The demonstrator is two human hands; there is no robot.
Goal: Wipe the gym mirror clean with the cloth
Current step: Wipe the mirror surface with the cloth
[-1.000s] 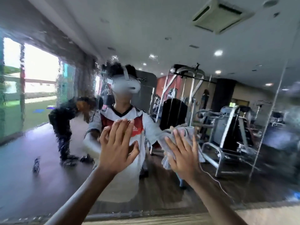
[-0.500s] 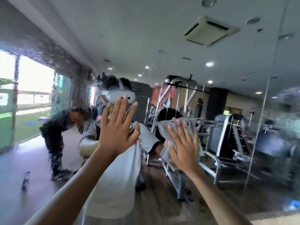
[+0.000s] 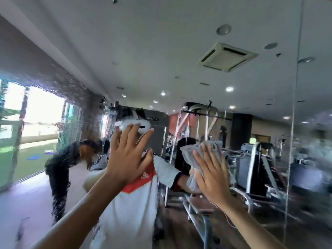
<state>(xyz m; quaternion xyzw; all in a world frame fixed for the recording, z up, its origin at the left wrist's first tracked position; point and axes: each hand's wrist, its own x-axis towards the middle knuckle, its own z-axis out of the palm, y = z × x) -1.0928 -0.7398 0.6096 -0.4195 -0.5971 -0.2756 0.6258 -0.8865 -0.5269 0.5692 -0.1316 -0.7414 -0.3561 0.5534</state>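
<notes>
The gym mirror [image 3: 206, 72] fills the view and reflects the room. Its left part is covered with wet streaks and droplets. My right hand [image 3: 212, 174] lies flat, fingers straight, pressing a crumpled grey cloth [image 3: 199, 150] against the glass right of centre. The cloth sticks out above and left of my fingers. My left hand [image 3: 130, 155] is raised left of it, fingers spread and straight, palm toward the glass and holding nothing. Whether it touches the mirror I cannot tell.
A vertical seam [image 3: 294, 112] between mirror panels runs down the right side. The reflection shows me in a white and red shirt [image 3: 133, 209], a bent-over person [image 3: 61, 168] at the left, and weight machines [image 3: 256, 169] at the right.
Both hands have moved up the mirror, the right one carrying the cloth with it. The view has tilted upward, showing more ceiling and no floor edge.
</notes>
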